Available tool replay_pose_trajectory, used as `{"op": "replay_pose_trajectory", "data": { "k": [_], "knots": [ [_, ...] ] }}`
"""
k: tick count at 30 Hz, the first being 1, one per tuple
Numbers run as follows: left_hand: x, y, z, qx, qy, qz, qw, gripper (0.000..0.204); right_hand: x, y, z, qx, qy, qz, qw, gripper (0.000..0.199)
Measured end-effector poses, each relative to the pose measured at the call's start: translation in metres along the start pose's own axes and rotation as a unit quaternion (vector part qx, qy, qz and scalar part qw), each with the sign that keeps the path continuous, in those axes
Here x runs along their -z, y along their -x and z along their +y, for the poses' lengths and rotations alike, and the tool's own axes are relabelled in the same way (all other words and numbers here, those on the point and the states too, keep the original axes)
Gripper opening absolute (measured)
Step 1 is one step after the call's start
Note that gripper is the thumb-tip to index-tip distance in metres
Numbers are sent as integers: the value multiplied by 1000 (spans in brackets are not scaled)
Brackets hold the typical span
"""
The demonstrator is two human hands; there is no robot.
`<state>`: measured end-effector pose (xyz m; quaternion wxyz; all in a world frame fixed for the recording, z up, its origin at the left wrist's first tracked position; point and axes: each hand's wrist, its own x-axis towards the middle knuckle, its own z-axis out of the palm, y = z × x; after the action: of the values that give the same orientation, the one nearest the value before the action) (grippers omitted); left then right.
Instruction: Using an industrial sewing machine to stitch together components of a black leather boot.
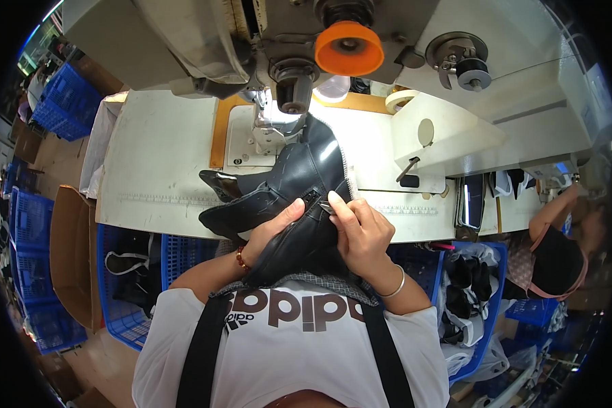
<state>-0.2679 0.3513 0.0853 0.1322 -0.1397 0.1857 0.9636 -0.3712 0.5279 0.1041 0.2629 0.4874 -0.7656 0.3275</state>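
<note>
A black leather boot upper [302, 170] with a light woven edge along its right side lies bunched between me and the sewing machine. My left hand [273, 230] grips it from the left, thumb on top, the other fingers hidden beneath the leather. Closed in a pinch, my right hand [364, 234] holds a small metal tool [327, 207], perhaps thread snips. Its tip meets the leather beside a short dark zipper-like strip [311, 197]. The upper's far end reaches close to the machine's presser foot area [268, 132]; its near part hangs over the table edge towards my lap.
Above the white table [156, 163] hangs the sewing machine head with an orange cup-shaped part [349, 49]. Blue crates [132, 333] with dark pieces stand below on both sides. A cardboard box [75, 255] is at left. Another person [554, 255] sits at far right.
</note>
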Motion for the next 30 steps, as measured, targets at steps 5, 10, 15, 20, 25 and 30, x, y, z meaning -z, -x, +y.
{"op": "replay_pose_trajectory", "data": {
  "k": [5, 10, 15, 20, 25, 30],
  "knots": [
    [5, -3, -7, -8, 13, -3, 1000, 45, -5, 0, 0, -42, -43, 9, 998, 34],
    [13, -5, -2, -11, 14, -72, 997, 50, 8, -11, -2, -103, -129, -15, 986, 29],
    [13, -2, 0, -25, -8, -75, 997, 49, 30, -15, -9, -59, -66, -82, 993, 38],
    [9, 1, -1, -32, -38, -35, 998, 48, 34, -17, -12, -45, -25, -92, 994, 46],
    [5, 2, 1, -35, -49, -17, 998, 48, 35, -19, -15, -50, -25, -99, 994, 45],
    [5, 2, 0, -41, -88, 16, 995, 47, 36, -21, -17, -58, -28, -105, 992, 45]
  ]
}}
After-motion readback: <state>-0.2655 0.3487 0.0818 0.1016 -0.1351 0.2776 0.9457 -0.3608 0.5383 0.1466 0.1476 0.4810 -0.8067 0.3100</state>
